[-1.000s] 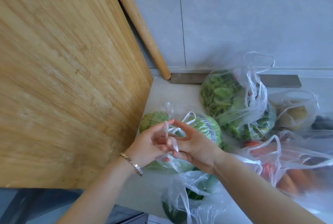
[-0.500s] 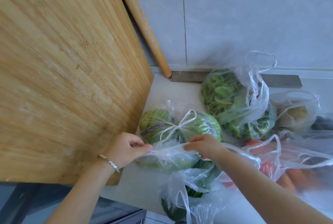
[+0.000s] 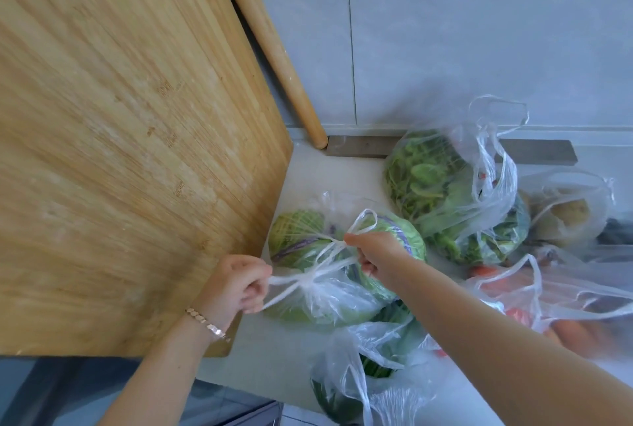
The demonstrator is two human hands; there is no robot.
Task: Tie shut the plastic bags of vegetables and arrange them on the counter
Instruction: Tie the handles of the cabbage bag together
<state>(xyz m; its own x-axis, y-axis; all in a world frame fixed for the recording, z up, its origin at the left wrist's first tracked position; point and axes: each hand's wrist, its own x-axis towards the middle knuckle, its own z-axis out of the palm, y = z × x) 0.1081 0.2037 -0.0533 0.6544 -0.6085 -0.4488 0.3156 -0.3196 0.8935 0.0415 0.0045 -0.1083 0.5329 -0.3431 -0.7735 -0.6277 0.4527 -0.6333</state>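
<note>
My left hand (image 3: 239, 283) is curled tight round one handle strip (image 3: 279, 280) of the cabbage bag (image 3: 329, 302), and my right hand (image 3: 376, 254) pinches the other, so the two strips are taut with the knot (image 3: 305, 280) cinching between them. The bag sits near the left end of the counter (image 3: 267, 350), just beside the cutting board (image 3: 137, 151), and a loose bag (image 3: 359, 374) touches it on the side of the front edge. I reckon the thin plastic could stretch or tear if I haul too hard. An uneven pull could leave the mouth slack. A sideways jerk might roll the cabbage into that loose bag and nudge it over the front edge.
</note>
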